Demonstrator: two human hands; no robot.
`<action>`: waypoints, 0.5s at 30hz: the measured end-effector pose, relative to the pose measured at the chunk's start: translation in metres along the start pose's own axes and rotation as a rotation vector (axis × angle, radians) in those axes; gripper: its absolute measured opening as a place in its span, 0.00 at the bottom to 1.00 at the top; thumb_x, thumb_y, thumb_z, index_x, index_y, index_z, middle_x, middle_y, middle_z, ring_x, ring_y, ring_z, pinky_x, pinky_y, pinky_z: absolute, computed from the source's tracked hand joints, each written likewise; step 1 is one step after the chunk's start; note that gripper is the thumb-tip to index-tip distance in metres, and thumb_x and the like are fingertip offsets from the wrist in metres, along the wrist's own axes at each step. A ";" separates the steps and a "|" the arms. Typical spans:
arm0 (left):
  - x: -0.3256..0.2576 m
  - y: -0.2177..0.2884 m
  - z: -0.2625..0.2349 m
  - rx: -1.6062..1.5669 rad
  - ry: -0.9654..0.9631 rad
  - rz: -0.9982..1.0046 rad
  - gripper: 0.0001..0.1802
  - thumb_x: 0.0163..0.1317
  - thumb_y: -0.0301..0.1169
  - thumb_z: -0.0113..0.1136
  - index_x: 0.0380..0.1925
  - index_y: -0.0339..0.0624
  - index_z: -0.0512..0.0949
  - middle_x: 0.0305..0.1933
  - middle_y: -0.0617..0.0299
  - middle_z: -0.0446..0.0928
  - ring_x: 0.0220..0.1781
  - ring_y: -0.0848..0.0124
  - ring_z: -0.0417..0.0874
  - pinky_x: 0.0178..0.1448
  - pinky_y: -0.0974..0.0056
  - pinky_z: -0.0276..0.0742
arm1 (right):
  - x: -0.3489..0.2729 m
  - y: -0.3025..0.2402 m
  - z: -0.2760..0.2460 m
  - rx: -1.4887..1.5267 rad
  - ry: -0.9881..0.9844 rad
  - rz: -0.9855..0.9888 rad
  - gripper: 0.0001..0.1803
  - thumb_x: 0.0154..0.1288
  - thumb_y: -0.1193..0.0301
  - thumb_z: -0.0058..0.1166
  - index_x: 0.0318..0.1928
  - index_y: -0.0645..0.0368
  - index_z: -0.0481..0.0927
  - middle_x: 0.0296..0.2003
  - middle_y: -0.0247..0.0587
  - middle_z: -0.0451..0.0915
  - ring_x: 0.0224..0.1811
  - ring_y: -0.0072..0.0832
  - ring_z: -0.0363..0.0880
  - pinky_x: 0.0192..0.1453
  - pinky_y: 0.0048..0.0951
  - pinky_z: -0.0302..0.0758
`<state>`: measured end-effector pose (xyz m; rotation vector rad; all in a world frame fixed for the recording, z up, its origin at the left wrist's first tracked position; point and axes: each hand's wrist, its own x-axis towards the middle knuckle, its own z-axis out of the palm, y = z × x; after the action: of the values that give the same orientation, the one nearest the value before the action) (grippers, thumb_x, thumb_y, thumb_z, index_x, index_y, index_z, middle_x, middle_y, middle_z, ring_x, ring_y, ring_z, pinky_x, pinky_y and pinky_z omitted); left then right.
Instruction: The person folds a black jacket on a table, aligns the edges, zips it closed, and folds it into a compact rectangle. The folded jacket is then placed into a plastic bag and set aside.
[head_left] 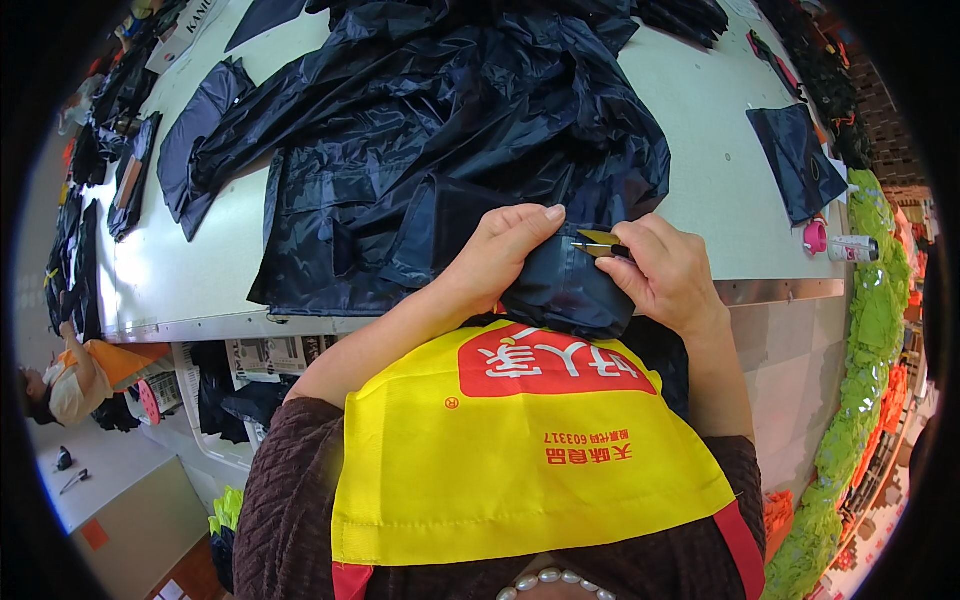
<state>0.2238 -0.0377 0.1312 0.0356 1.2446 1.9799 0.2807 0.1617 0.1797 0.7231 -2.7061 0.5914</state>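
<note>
A dark navy, shiny garment [400, 150] lies spread and crumpled over the table, its near edge hanging toward my apron. My left hand [505, 250] is closed on a folded piece of this fabric, thumb pointing toward the right hand. In my right hand [665, 270] is a pair of small thread snips [600, 246] with a dark handle. Their pointed blades face left and lie against the fabric beside the left thumb. The right fingers partly hide the handle.
The pale table [710, 190] carries a dark fabric piece [797, 163], a pink ring-shaped item [815, 237] and a small cylinder [853, 248] at right. Lime-green garments [868, 300] pile along the right side. Another person [80, 375] works at far left. A yellow apron [530, 470] covers my front.
</note>
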 end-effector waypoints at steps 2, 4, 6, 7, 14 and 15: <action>0.000 -0.001 0.000 -0.007 -0.008 0.002 0.14 0.67 0.38 0.53 0.31 0.39 0.80 0.27 0.68 0.79 0.27 0.83 0.76 0.36 0.77 0.73 | -0.002 0.002 0.002 0.005 0.015 -0.017 0.13 0.52 0.64 0.64 0.32 0.57 0.75 0.22 0.40 0.72 0.20 0.38 0.75 0.22 0.34 0.72; 0.001 -0.004 -0.003 -0.015 -0.036 0.018 0.14 0.67 0.38 0.53 0.31 0.39 0.80 0.27 0.68 0.79 0.27 0.83 0.76 0.36 0.77 0.73 | -0.004 0.003 0.006 0.011 0.036 -0.035 0.13 0.52 0.64 0.64 0.31 0.57 0.75 0.22 0.40 0.72 0.20 0.37 0.75 0.22 0.34 0.72; 0.001 -0.005 -0.003 -0.024 -0.043 0.033 0.14 0.67 0.38 0.52 0.31 0.40 0.80 0.27 0.68 0.80 0.28 0.83 0.77 0.36 0.77 0.73 | -0.007 0.006 0.010 0.029 0.063 -0.062 0.13 0.52 0.64 0.65 0.31 0.57 0.75 0.22 0.40 0.72 0.20 0.37 0.75 0.22 0.34 0.72; 0.002 -0.004 -0.002 -0.028 -0.038 0.039 0.14 0.68 0.37 0.52 0.31 0.40 0.80 0.28 0.68 0.80 0.28 0.83 0.77 0.36 0.77 0.73 | -0.010 0.007 0.012 0.039 0.083 -0.077 0.13 0.52 0.64 0.65 0.31 0.57 0.75 0.22 0.40 0.72 0.20 0.37 0.75 0.22 0.33 0.71; -0.001 0.002 -0.013 0.121 -0.068 -0.061 0.11 0.59 0.35 0.63 0.36 0.40 0.77 0.34 0.66 0.80 0.34 0.79 0.79 0.43 0.73 0.75 | -0.016 0.037 0.004 0.322 0.427 0.297 0.08 0.55 0.67 0.58 0.33 0.56 0.76 0.22 0.37 0.72 0.22 0.35 0.76 0.24 0.34 0.71; -0.004 0.009 -0.014 0.342 -0.110 -0.005 0.18 0.50 0.32 0.70 0.39 0.39 0.76 0.35 0.66 0.79 0.36 0.79 0.78 0.46 0.72 0.74 | -0.028 0.076 0.013 0.198 0.431 0.365 0.11 0.60 0.67 0.56 0.36 0.62 0.76 0.23 0.34 0.72 0.23 0.26 0.72 0.25 0.26 0.67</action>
<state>0.2158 -0.0524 0.1326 0.3063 1.4930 1.7159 0.2620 0.2274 0.1343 0.1099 -2.3978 0.9835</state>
